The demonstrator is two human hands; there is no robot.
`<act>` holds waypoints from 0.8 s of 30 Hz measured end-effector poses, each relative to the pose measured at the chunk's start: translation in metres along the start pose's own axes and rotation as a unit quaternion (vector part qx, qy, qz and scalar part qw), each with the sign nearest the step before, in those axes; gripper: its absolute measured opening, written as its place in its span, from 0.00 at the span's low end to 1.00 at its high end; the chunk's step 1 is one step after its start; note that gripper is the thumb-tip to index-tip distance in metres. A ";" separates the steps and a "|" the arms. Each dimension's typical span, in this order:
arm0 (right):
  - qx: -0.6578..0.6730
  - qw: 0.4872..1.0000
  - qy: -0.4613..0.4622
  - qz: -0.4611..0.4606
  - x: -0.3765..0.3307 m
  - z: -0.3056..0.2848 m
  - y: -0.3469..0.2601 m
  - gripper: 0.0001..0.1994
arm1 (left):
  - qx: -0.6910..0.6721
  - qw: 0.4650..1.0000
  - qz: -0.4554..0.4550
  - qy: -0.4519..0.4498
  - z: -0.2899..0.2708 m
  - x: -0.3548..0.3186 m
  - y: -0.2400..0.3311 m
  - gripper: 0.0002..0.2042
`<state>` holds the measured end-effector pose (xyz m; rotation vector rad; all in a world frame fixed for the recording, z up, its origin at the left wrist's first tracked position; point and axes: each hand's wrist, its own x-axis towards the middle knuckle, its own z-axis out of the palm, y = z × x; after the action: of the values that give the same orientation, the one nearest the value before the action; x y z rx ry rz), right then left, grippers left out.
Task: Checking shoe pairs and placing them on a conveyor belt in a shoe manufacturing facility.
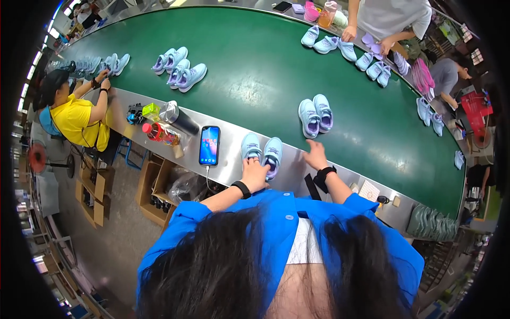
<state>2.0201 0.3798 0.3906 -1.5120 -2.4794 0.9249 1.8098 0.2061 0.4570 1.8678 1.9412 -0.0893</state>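
A pair of light blue sneakers (272, 152) stands on the metal ledge in front of me, toes pointing away. My left hand (255, 174) is closed at the heel of the left sneaker, its fingers at the shoe's opening and its edge beside the right one. Over the ledge's far edge reaches my right hand (316, 155), empty, with fingers apart. Just beyond its fingertips, a second pair of light blue sneakers (316, 116) with lilac linings sits on the green belt. A gap appears to separate that hand from the pair.
On the ledge to my left are a charging phone (209, 145), a red-capped bottle (160, 134) and a dark tumbler (179, 118). More sneakers (179, 69) stand on the green belt (244, 69). A person in yellow (79, 119) works at left; another's hands (387, 45) handle shoe parts across the belt.
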 end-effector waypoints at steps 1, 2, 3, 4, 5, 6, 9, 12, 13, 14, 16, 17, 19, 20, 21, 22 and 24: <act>-0.006 1.000 0.019 0.024 0.007 -0.021 -0.008 0.30 | -0.010 0.999 -0.013 0.037 -0.005 0.004 -0.006 0.25; -0.052 0.998 0.034 0.023 0.018 -0.029 0.000 0.30 | -0.007 0.998 -0.008 0.068 -0.013 0.008 -0.015 0.24; -0.076 0.996 0.028 0.034 0.026 -0.040 0.005 0.29 | -0.003 0.995 0.000 0.097 -0.030 0.011 -0.023 0.23; -0.098 0.995 0.014 0.025 0.034 -0.048 0.008 0.29 | 0.007 0.994 0.000 0.113 -0.047 0.016 -0.036 0.22; -0.120 0.993 0.000 0.016 0.041 -0.055 0.011 0.29 | 0.028 0.990 0.006 0.140 -0.058 0.024 -0.054 0.22; -0.122 0.992 -0.009 0.014 0.045 -0.061 0.012 0.28 | 0.049 0.987 -0.017 0.152 -0.072 0.032 -0.069 0.22; -0.166 0.986 -0.018 0.027 0.056 -0.061 0.019 0.28 | 0.095 0.971 -0.115 0.189 -0.110 0.059 -0.119 0.26; -0.132 0.986 -0.095 0.031 0.068 -0.056 0.027 0.30 | 0.151 0.928 -0.280 0.196 -0.153 0.064 -0.125 0.34; -0.156 0.982 -0.107 0.024 0.067 -0.058 0.019 0.30 | 0.161 0.911 -0.299 0.234 -0.153 0.064 -0.125 0.32; -0.156 0.982 -0.104 0.002 0.068 -0.056 0.017 0.27 | 0.144 0.913 -0.306 0.228 -0.152 0.064 -0.123 0.32; -0.171 0.980 -0.105 0.002 0.075 -0.051 0.018 0.25 | 0.103 0.918 -0.294 0.247 -0.136 0.065 -0.108 0.29; -0.187 0.977 -0.104 0.004 0.076 -0.046 0.018 0.23 | 0.051 0.929 -0.281 0.233 -0.123 0.069 -0.098 0.27; -0.182 0.981 -0.069 -0.024 0.079 -0.043 0.016 0.17 | -0.080 0.951 -0.221 0.201 -0.086 0.071 -0.068 0.26; -0.169 0.981 -0.093 -0.035 0.077 -0.050 0.001 0.18 | -0.130 0.960 -0.212 0.127 -0.082 0.067 -0.048 0.26; -0.158 0.980 -0.116 -0.044 0.070 -0.058 -0.016 0.19 | -0.180 0.958 -0.194 0.111 -0.064 0.066 -0.035 0.28; -0.143 0.979 -0.132 -0.056 0.064 -0.062 -0.031 0.21 | -0.250 0.941 -0.215 0.083 -0.054 0.064 -0.021 0.29; -0.124 0.971 -0.182 -0.095 0.042 -0.069 -0.057 0.24 | -0.372 0.899 -0.215 0.085 -0.016 0.067 -0.019 0.32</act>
<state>1.9805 0.4270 0.4681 -1.2199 -3.0391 0.9621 1.7881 0.2725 0.4431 0.9613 2.0572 0.6177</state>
